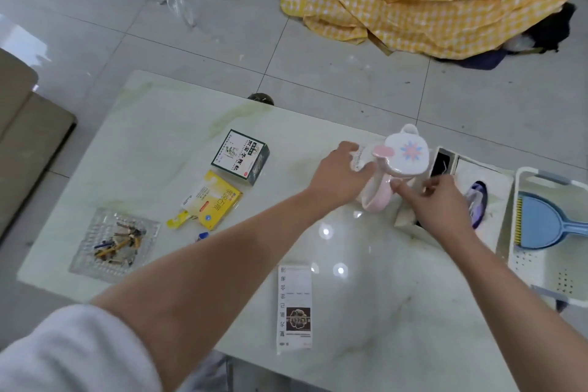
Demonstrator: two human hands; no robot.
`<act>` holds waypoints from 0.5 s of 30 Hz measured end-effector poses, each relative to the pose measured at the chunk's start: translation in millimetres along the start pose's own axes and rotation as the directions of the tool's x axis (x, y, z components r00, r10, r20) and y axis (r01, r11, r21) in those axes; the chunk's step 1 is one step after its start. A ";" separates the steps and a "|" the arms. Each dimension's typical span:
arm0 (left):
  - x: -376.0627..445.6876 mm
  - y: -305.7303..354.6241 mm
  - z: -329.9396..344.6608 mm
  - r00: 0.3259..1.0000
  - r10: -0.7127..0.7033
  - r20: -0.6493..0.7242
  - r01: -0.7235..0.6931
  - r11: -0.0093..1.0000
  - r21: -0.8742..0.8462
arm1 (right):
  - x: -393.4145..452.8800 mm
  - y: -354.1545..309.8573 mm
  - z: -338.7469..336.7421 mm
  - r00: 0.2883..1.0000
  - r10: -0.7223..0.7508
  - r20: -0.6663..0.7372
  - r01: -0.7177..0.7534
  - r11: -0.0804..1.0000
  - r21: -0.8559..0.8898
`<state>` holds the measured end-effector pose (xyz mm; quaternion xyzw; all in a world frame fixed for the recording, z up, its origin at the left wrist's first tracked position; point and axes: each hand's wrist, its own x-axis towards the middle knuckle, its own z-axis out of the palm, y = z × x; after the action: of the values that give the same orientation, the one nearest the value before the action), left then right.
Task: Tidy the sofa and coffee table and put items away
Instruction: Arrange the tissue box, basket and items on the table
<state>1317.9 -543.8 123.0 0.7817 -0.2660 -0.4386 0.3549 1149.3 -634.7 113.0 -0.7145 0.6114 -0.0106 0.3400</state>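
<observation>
Both hands (337, 178) grip the pink cup (394, 165) above the coffee table (178, 124)

Pink-and-white lidded cup (394, 165) stands upright toward the tabletop's (350, 264) far right, flower print on its lid. Green box (241, 157) and yellow box (211, 200) lie mid-left; glass ashtray (115, 243) of butts at near-left; white leaflet (294, 307) near edge.

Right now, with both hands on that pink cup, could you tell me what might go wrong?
1. The left hand and right hand hold the pink cup above the glossy coffee table; a slip could knock it over.
2. Sweeping an arm left could hit the glass ashtray and scatter its butts.
</observation>
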 end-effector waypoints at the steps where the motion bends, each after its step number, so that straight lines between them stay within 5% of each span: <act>1: -7.0 -17.4 -16.9 0.999 0.012 -0.036 -0.011 0.999 0.034 | -13.6 1.3 9.6 1.000 0.010 -0.005 -0.010 1.000 -0.026; 7: -57.8 -135.8 -121.9 0.984 -0.127 -0.122 0.156 0.950 0.272 | -91.4 -27.8 121.5 0.907 -0.031 0.420 0.020 0.999 0.031; 11: -87.5 -221.5 -165.8 0.936 -0.322 -0.143 0.350 0.810 0.469 | -142.1 -74.4 199.8 0.738 0.119 0.664 -0.339 0.916 0.213; 13: -99.9 -255.3 -175.4 0.886 -0.456 -0.082 0.428 0.736 0.524 | -163.9 -84.6 233.9 0.683 0.157 0.714 -0.369 0.917 0.150; 15: -108.6 -281.6 -175.7 0.845 -0.533 -0.037 0.468 0.706 0.531 | -180.7 -84.8 263.8 0.699 0.153 0.698 -0.273 0.960 0.063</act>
<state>1449.5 -237.5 18.8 0.8625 -0.1727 -0.4754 -0.0191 1290.9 -349.0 24.9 -0.5614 0.5176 0.2447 0.5975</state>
